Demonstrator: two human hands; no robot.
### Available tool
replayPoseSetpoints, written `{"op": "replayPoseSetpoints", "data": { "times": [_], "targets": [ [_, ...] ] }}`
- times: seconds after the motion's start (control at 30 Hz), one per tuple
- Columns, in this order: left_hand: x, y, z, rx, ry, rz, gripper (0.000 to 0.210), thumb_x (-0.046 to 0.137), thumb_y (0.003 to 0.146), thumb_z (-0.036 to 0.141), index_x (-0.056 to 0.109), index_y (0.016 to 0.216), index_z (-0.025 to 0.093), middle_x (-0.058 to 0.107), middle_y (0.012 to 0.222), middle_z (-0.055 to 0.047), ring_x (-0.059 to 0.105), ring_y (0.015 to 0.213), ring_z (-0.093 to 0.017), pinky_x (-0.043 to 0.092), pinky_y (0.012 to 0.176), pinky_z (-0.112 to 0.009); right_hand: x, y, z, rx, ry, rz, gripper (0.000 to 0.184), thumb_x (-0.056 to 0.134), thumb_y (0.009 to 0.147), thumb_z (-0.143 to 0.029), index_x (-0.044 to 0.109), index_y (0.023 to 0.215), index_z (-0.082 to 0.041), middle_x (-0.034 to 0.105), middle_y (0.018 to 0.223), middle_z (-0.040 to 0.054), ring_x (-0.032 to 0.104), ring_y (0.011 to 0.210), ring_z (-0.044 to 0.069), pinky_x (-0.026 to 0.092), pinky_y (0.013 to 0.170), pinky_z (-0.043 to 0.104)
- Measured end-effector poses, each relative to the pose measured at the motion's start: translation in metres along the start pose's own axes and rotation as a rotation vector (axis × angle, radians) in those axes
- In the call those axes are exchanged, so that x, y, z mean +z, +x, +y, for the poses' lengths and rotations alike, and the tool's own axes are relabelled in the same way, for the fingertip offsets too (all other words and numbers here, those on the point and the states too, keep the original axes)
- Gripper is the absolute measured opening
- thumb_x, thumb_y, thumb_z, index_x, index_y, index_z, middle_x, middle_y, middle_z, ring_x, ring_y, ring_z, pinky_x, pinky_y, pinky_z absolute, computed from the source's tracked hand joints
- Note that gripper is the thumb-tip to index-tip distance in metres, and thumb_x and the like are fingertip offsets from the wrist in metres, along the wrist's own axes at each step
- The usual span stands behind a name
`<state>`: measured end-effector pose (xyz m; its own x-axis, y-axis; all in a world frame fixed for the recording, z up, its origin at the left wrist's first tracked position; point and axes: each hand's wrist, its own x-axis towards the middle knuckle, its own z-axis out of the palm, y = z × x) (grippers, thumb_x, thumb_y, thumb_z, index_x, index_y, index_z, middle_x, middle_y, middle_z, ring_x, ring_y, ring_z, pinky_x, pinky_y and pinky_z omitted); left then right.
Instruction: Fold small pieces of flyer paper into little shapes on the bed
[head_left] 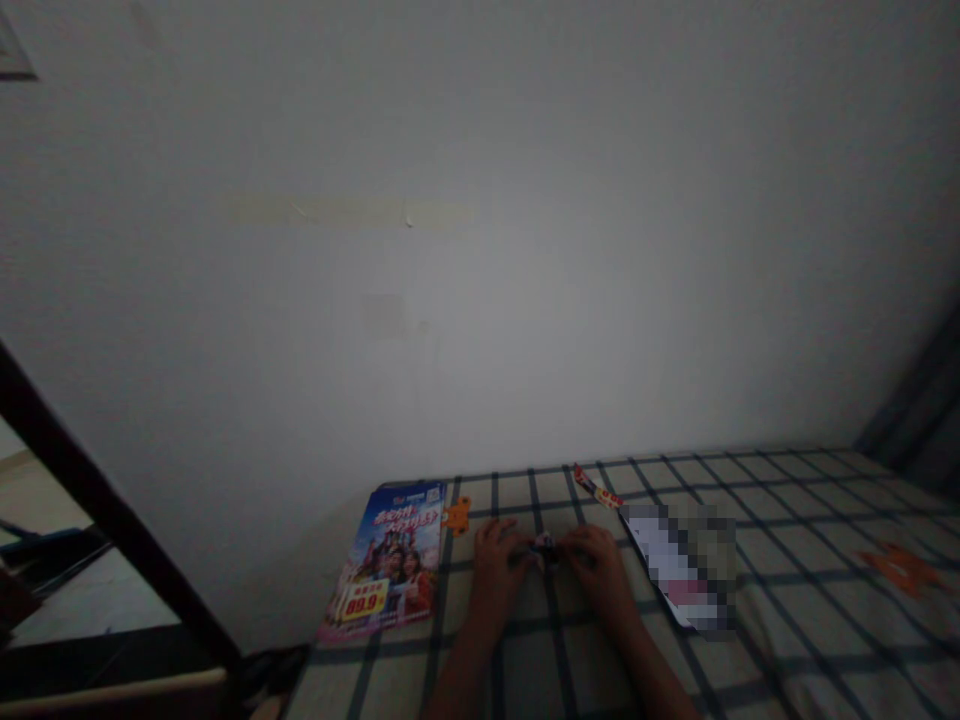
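My left hand (499,552) and my right hand (596,560) rest close together on the checked cloth, fingers bent inward. Between their fingertips is a small piece of printed paper (544,550) with white, dark and reddish patches, apparently folded. Both hands pinch it, one at each side; its exact shape is too small and dim to make out. Left of my left hand lies a stack of colourful printed flyers (390,560), with an orange bear-shaped figure (457,516) beside it.
A narrow red and yellow printed strip (598,488) lies behind my right hand. Right of that hand is a flat, pale, partly blurred phone-like object (667,570). The checked cloth (787,560) reaches a pale wall (525,300). A dark slanting bar (112,510) stands at left.
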<state>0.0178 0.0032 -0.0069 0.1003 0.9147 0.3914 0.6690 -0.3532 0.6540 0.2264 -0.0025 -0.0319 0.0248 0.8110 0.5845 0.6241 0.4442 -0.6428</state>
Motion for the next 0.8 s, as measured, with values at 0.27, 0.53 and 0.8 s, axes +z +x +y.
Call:
{"op": "replayPoseSetpoints", "data": {
  "times": [0.27, 0.53, 0.8],
  "targets": [
    [0.0, 0.001, -0.005, 0.034, 0.056, -0.024, 0.016, 0.078, 0.077, 0.024, 0.081, 0.092, 0.031, 0.069, 0.123, -0.005, 0.049, 0.125, -0.032, 0.039, 0.109, -0.054, -0.001, 0.0, 0.0, 0.019, 0.007, -0.059, 0.023, 0.06, 0.076, -0.02, 0.078, 0.085, -0.03, 0.075, 0.094, 0.005, 0.065, 0.098, 0.026, 0.048, 0.093, 0.044],
    [-0.003, 0.002, -0.004, 0.044, 0.02, -0.035, 0.015, 0.067, 0.088, 0.038, 0.081, 0.087, 0.03, 0.07, 0.122, -0.004, 0.05, 0.124, -0.03, 0.04, 0.108, -0.054, -0.003, 0.001, -0.005, -0.011, -0.037, -0.076, 0.027, 0.057, 0.073, -0.015, 0.077, 0.08, -0.031, 0.075, 0.093, 0.003, 0.066, 0.097, 0.025, 0.048, 0.092, 0.043],
    [-0.001, 0.001, 0.003, 0.016, 0.057, 0.003, 0.024, 0.068, 0.087, 0.046, 0.079, 0.08, 0.026, 0.071, 0.118, -0.005, 0.051, 0.122, -0.03, 0.041, 0.107, -0.052, -0.002, -0.002, -0.007, -0.009, -0.054, -0.064, 0.023, 0.058, 0.073, -0.018, 0.076, 0.081, -0.029, 0.075, 0.096, 0.0036, 0.065, 0.099, 0.026, 0.046, 0.096, 0.045]
  ]
}}
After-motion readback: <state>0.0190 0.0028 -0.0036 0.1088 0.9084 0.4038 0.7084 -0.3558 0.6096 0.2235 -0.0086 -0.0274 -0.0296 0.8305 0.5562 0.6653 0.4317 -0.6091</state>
